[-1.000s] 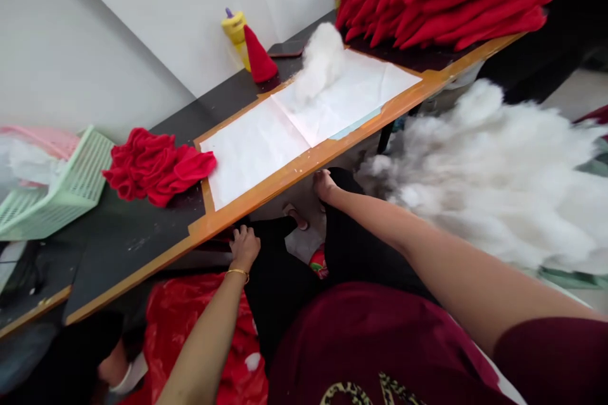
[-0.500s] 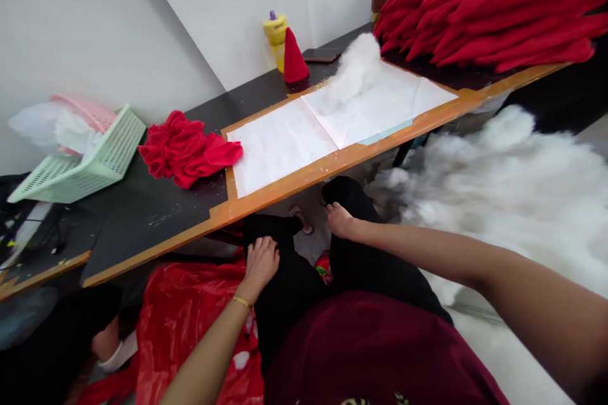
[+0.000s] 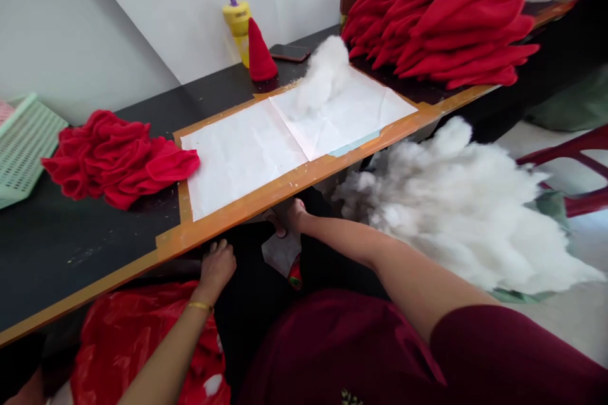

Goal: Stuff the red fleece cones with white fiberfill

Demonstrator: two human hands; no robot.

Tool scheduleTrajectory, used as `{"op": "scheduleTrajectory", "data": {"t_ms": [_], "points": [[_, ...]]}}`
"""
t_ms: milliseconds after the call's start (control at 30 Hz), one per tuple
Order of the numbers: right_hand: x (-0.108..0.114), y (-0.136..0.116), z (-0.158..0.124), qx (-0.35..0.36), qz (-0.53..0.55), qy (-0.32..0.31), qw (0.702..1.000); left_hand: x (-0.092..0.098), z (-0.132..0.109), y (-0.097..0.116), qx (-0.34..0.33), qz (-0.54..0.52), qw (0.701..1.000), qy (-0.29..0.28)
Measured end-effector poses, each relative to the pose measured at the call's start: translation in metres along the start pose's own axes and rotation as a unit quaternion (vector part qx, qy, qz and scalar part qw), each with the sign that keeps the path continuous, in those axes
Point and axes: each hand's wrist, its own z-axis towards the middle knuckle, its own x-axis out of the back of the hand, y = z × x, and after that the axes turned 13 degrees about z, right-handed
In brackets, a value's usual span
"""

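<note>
Just below the table's front edge, my left hand [image 3: 218, 264] rests on the black trouser leg, its bent fingers lying over the cloth and holding nothing that I can see. My right hand [image 3: 295, 212] reaches under the same edge beside the other leg; its fingers are mostly hidden. On the table above lie white sheets [image 3: 242, 161] taped round with brown tape. A tuft of white stuffing [image 3: 325, 76] sits on them. To the left is a heap of red fabric pieces [image 3: 109, 158]. Behind the sheets a red cone [image 3: 260, 57] stands upright.
A yellow bottle [image 3: 237, 22] and a phone [image 3: 289, 52] are near the wall. Red fabric is stacked [image 3: 441, 19] at the back right. Loose white stuffing [image 3: 465, 209] fills the floor side at right, near a red chair [image 3: 579, 164]. A red plastic bag [image 3: 137, 335] lies lower left; a green basket [image 3: 33, 145] stands far left.
The view has turned right and come closer to the table. My right hand has slipped partly under the table edge. My left hand is nearer that edge, still on the leg.
</note>
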Motion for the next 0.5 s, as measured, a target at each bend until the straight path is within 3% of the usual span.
{"op": "scheduleTrajectory", "data": {"t_ms": [100, 267, 367, 500], "points": [[-0.003, -0.01, -0.018, 0.007, -0.071, -0.086, 0.994, 0.003, -0.039, 0.035, -0.061, -0.03, 0.998, 0.0], [0.01, -0.018, -0.08, 0.07, -0.125, -0.221, 0.965, 0.004, -0.104, 0.089, -0.146, -0.122, 0.982, -0.012], [0.022, -0.016, -0.099, 0.108, -0.136, -0.264, 0.949, 0.006, -0.113, 0.099, -0.134, -0.185, 0.974, -0.005], [0.036, -0.018, -0.102, 0.149, -0.152, -0.274, 0.938, 0.013, -0.103, 0.089, -0.125, -0.257, 0.958, 0.028]]}}
